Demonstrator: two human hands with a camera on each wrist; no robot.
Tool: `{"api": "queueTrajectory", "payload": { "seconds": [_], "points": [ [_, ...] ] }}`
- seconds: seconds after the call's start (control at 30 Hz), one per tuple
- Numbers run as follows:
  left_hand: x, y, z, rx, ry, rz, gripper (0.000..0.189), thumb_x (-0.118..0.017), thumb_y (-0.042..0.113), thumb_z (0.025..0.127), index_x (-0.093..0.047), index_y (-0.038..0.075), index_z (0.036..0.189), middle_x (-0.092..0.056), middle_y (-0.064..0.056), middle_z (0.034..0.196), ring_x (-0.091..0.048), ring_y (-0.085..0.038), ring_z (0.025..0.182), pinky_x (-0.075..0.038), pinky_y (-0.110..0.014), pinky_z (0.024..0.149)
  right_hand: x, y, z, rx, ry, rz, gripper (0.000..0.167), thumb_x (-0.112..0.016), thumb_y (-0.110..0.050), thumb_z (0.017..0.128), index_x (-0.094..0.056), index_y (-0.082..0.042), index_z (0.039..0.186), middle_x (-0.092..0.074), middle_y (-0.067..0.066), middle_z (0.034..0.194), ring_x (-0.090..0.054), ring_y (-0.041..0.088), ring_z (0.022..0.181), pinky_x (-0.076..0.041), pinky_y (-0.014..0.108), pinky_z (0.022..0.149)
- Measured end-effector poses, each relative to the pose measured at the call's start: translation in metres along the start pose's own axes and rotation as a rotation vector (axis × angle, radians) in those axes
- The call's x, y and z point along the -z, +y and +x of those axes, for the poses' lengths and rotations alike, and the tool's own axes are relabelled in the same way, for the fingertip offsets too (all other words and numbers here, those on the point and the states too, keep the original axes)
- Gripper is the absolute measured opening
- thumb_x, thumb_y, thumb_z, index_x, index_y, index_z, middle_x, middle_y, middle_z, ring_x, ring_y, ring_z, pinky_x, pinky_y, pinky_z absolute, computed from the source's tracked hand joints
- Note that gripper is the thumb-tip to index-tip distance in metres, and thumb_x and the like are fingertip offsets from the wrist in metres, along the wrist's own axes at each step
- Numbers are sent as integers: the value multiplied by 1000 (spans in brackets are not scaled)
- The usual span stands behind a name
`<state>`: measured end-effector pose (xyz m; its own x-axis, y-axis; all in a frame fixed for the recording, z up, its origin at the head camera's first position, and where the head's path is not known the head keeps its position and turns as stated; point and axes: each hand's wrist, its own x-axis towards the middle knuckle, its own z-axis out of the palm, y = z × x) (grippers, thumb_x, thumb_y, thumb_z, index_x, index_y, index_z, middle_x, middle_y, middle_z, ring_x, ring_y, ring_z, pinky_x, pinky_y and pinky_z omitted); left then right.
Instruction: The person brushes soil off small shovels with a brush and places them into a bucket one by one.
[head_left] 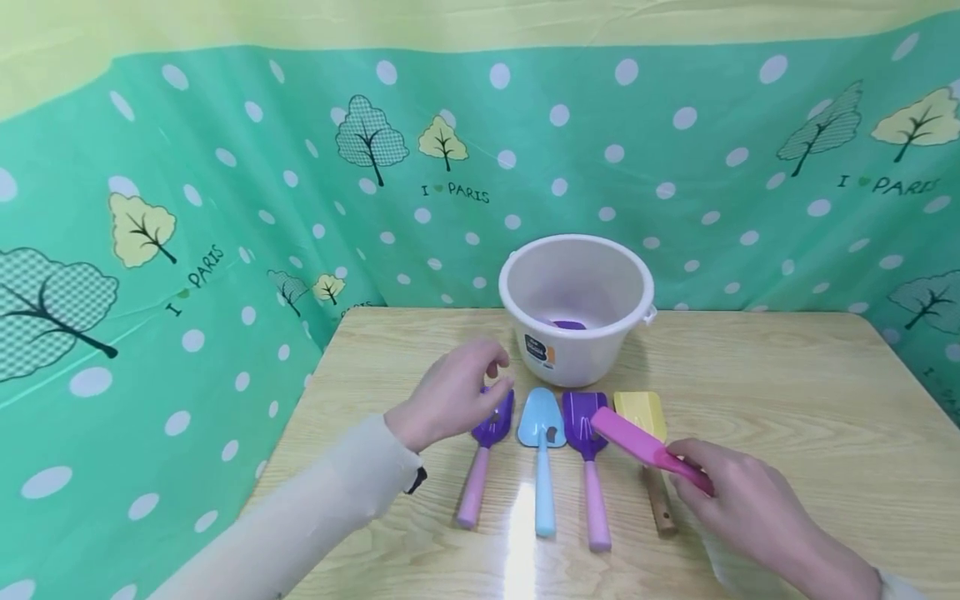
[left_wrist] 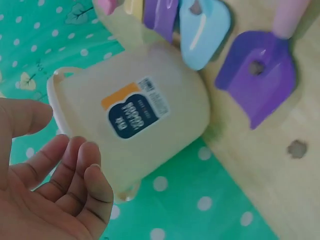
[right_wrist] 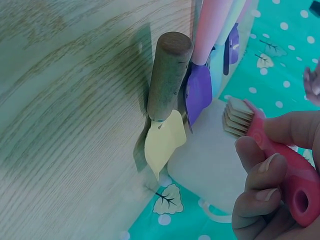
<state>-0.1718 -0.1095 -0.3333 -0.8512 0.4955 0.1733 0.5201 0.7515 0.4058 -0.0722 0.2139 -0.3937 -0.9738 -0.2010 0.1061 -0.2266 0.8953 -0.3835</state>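
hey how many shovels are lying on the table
4, in a row before the bucket; left to right: purple shovel, blue shovel, second purple shovel, yellow shovel. The purple thing inside is unclear.

table (head_left: 780, 383): four shovels (head_left: 543, 467) in row | bucket (head_left: 579, 357): behind shovels | brush (head_left: 633, 438): before bucket

Head view looks forward-down; closer wrist views share the white bucket (left_wrist: 177, 110).

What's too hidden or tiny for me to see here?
Purple thing in the bucket: head view; the bucket's front hides the rest of it.
Small print on the label: left wrist view; too tiny and blurred.
Right sleeve: head view; the picture's bottom edge cuts most off.
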Motion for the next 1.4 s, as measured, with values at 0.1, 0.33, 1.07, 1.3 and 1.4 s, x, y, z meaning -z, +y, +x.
{"api": "queueTrajectory", "payload": {
  "seconds": [0.1, 0.33, 1.07, 1.3, 1.4],
  "points": [
    [-6, -5, -13, 45, -28, -8, 17, -61, 25, 90, -61, 12, 102, -57, 1, 88, -52, -9, 73, -47, -22, 59, 0, -1, 1, -7, -9, 1, 30, -74, -13, 78, -68, -16, 107, -40, -11, 59, -34, 5, 51, -28, 21, 44],
    [-21, -15, -38, 119, -56, -36, 16, -63, 26, 89, -62, 13, 100, -55, 8, 81, -52, -7, 69, -46, -21, 57, 0, -1, 1, 0, -11, 2, 30, -75, -13, 78, -68, -15, 106, -40, -11, 59, -34, 5, 50, -28, 22, 44],
    [-66, -34, -81, 266, -34, -138, 26, -66, 28, 88, -63, 4, 97, -55, 2, 77, -48, -9, 61, -42, -24, 53, -1, -1, -1, 21, 40, -3, 30, -75, -12, 77, -68, -15, 105, -39, -12, 59, -32, 3, 50, -28, 21, 44],
    [-76, -34, -85, 392, -82, -180, 37, -66, 34, 86, -60, 2, 102, -52, 3, 69, -48, -11, 56, -42, -26, 48, -3, -1, -1, 26, 39, 16, 31, -75, -12, 77, -68, -15, 107, -40, -13, 60, -32, 3, 50, -28, 21, 44],
    [-80, -34, -87, 430, -110, -217, 39, -67, 34, 85, -59, 1, 104, -53, 2, 68, -49, -12, 54, -44, -27, 46, -4, -2, -1, 35, 49, 16, 30, -75, -11, 76, -68, -15, 105, -39, -13, 59, -32, 3, 50, -28, 21, 44]
  ]
}}
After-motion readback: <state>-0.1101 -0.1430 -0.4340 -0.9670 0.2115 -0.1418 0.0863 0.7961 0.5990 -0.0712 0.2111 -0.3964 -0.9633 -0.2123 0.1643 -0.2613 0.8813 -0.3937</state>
